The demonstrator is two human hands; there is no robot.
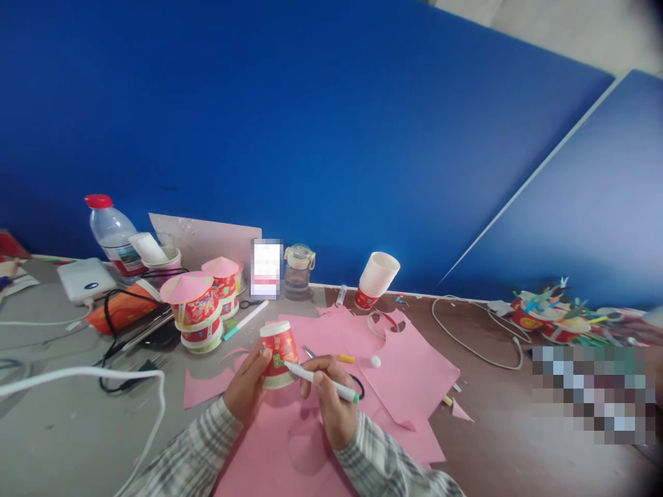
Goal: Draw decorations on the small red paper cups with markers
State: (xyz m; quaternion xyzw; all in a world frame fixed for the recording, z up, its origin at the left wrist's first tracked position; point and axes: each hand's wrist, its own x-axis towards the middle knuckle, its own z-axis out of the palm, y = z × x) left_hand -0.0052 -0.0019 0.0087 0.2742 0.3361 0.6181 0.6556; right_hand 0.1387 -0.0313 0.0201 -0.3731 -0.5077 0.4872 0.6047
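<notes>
My left hand (248, 379) grips a red and white paper cup (278, 345) from its left side; the cup is upside down, with its wide rim toward the bottom. Pinched in my right hand (331, 393) is a white marker (321, 382) with a green end, its tip at the cup's printed side. Pink paper sheets (280, 455) lie under both hands. Partly hidden behind my right hand are scissors (358, 388). A yellow cap (347, 359) and a small white piece (376, 362) rest on the paper.
Left stand paper-cup houses (199, 310) with pink cone roofs, a bottle (114, 235), a power bank (87, 281) and cables. Behind are a water jar (298, 273) and stacked cups (378, 276). Decorated cups (528, 310) stand right. A blue partition (311, 138) closes the back.
</notes>
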